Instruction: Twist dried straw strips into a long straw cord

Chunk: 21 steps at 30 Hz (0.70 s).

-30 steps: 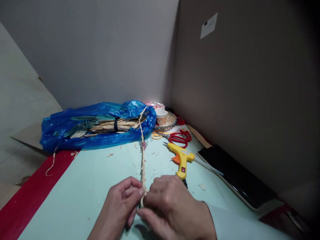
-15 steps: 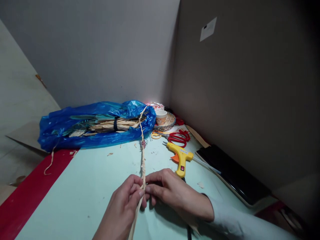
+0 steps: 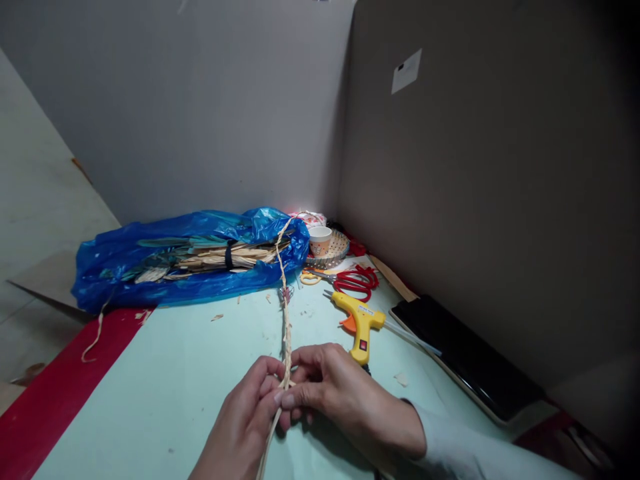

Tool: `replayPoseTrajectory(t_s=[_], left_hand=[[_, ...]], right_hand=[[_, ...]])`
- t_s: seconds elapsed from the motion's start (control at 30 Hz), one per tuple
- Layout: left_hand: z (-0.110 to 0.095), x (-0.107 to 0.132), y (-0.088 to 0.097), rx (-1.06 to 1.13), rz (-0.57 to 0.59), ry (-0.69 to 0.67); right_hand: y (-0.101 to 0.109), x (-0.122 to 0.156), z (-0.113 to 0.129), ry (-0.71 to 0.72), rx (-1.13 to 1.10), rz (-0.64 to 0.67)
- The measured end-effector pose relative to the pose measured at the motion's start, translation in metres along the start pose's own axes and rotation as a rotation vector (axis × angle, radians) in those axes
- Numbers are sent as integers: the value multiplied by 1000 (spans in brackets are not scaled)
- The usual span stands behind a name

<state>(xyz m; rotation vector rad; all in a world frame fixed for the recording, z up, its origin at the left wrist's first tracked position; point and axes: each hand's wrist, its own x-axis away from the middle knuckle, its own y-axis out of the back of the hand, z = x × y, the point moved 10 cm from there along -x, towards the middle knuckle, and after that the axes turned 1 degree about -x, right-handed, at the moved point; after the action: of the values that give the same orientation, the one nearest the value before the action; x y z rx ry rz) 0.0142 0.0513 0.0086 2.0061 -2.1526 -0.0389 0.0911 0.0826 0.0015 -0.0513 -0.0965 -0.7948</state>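
A pale straw braid runs from the far side of the table down to my hands, its loose strands trailing below toward the near edge. My left hand is closed on the strands from the left, thumb and fingers pinching where the plait ends. From the right, my right hand pinches the same spot, thumb tip nearly touching the left thumb. A short strand sticks out sideways between the fingers. Parts of the fingers are hidden behind the braid.
A blue plastic bag with bundled dried leaves lies at the back left. Right of the braid are a yellow glue gun, red-handled scissors, a paper cup by a woven basket, and a black tray-like object.
My right thumb has moved down and left across the strands, close to the left thumb. A strand now pokes out sideways. The whole view has shifted slightly.
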Motion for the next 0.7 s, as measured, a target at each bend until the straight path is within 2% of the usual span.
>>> replayPoseTrajectory(t_s=[0.07,0.27,0.37,0.47,0.6,0.7], left_hand=[[1,0,1,-52,-8,-1],[10,-2,4,-141,-17,94],[10,-3,5,-200,-15,118],[6,-2,9,-250,-60,111],[0,-1,6,-181,-54,79],[-2,-1,3,-172,-45,67]], right_hand=[[1,0,2,12,48,3],[13,11,28,86,495,-135],[14,15,37,104,608,-167],[13,13,33,81,568,-120],[1,9,20,38,287,26],[3,7,19,52,239,-20]])
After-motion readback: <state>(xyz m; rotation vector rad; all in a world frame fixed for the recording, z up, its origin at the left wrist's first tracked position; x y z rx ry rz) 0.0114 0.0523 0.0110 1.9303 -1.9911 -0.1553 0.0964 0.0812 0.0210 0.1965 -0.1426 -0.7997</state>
